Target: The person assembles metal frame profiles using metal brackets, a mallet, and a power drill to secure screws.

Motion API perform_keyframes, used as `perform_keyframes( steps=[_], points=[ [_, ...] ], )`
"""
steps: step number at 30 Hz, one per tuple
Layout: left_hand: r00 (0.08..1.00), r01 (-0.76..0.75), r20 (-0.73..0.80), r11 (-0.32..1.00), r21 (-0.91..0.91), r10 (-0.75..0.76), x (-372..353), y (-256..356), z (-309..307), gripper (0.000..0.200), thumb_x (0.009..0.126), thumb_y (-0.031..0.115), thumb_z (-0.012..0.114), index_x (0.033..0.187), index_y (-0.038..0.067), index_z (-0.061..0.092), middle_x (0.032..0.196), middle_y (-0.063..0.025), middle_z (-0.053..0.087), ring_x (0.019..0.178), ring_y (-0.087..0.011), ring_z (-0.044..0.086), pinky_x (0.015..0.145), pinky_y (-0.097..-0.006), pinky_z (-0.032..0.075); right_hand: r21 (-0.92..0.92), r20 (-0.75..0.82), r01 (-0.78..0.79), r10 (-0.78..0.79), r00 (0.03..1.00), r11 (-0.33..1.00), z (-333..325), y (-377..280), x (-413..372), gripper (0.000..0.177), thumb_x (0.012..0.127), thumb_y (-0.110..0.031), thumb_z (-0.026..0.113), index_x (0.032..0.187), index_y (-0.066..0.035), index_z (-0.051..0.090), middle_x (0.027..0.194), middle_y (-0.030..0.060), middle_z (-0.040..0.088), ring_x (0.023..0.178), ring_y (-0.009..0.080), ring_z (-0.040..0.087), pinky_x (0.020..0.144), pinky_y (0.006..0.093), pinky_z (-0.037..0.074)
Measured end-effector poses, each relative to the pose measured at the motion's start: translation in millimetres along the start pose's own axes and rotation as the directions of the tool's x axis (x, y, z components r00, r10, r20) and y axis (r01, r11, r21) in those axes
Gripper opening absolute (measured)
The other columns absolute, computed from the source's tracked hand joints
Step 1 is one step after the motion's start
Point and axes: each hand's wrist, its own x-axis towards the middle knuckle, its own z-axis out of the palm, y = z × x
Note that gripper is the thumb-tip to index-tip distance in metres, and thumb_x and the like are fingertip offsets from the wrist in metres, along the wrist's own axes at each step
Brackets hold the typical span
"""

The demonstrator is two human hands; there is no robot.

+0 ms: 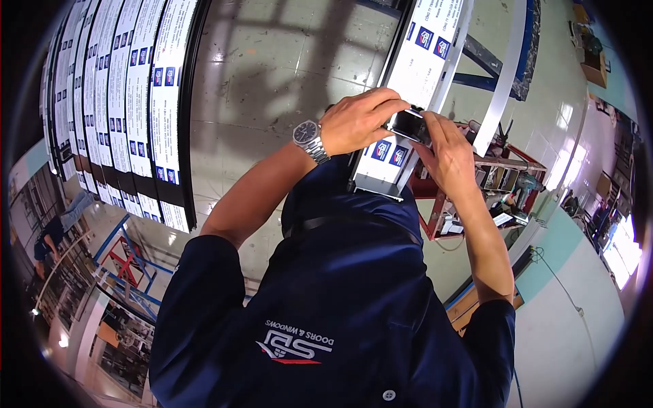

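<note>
My left hand [359, 121], with a metal-banded watch [308, 138] on its wrist, closes its thumb and fingers on one side of a small black rectangular piece with shiny edges [409, 125]. From the other side, the fingers of my right hand [450, 151] grip the same piece. It sits across a long window or door profile [430, 64] covered in white printed film with blue logos. The near end of this profile [375, 187] lies close to my waist. My fingers hide part of the piece, and its exact kind cannot be made out.
Film-covered profiles [166, 102] stand in a row at the left. A red metal cart [435, 216] with tools and a cordless drill [529, 182] is at my right. Blue-black frame legs [481, 58] stand beyond the profile. Another person [51, 238] is at far left.
</note>
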Motion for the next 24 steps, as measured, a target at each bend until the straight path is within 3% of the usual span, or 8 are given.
perform_keyframes(
  steps=[10, 14, 21, 24],
  points=[
    [1.000, 0.009, -0.011, 1.000, 0.026, -0.009, 0.5, -3.1, 1.1, 0.061, 0.077, 0.015, 0.079, 0.134, 0.011, 0.057, 0.128, -0.0086, 0.058, 0.111, -0.0301, 0.063, 0.091, -0.0399, 0.056, 0.073, -0.077, 0.016, -0.011, 0.997, 0.997, 9.1, 6.8, -2.7, 0.054, 0.079, -0.014, 0.078, 0.126, 0.000, 0.059, 0.121, 0.0187, 0.065, 0.110, 0.0349, 0.064, 0.094, 0.0411, 0.053],
    [0.997, 0.005, 0.082, 0.997, 0.071, -0.010, 8.2, -1.3, -0.9, 0.058, 0.076, 0.016, 0.079, 0.129, 0.010, 0.059, 0.123, -0.0078, 0.060, 0.106, -0.0296, 0.063, 0.088, -0.0399, 0.055, 0.057, -0.092, 0.038, -0.032, 0.995, 0.998, 8.6, 8.7, -1.6, 0.055, 0.077, -0.015, 0.079, 0.126, -0.001, 0.059, 0.119, 0.0170, 0.066, 0.108, 0.0336, 0.065, 0.092, 0.0401, 0.054],
    [0.986, -0.122, 0.127, 0.989, 0.083, 0.111, 18.9, 7.3, -8.7, 0.053, 0.074, 0.012, 0.080, 0.122, 0.002, 0.061, 0.114, -0.0129, 0.060, 0.101, -0.0330, 0.063, 0.083, -0.0416, 0.053, 0.046, -0.101, 0.055, -0.050, 0.994, 0.997, 15.2, 18.7, -6.7, 0.061, 0.080, -0.026, 0.078, 0.133, -0.006, 0.055, 0.120, 0.0122, 0.066, 0.114, 0.0287, 0.063, 0.111, 0.0453, 0.043],
    [0.988, -0.058, 0.146, 0.991, 0.118, 0.040, 20.2, 12.1, -9.2, 0.053, 0.074, 0.008, 0.081, 0.122, 0.001, 0.061, 0.113, -0.0138, 0.060, 0.099, -0.0340, 0.064, 0.081, -0.0401, 0.054, 0.139, -0.078, 0.032, -0.021, 0.997, 0.990, 10.0, 19.6, -12.8, 0.066, 0.081, -0.027, 0.077, 0.137, -0.005, 0.049, 0.128, 0.0130, 0.062, 0.124, 0.0283, 0.057, 0.116, 0.0469, 0.037]
  ],
)
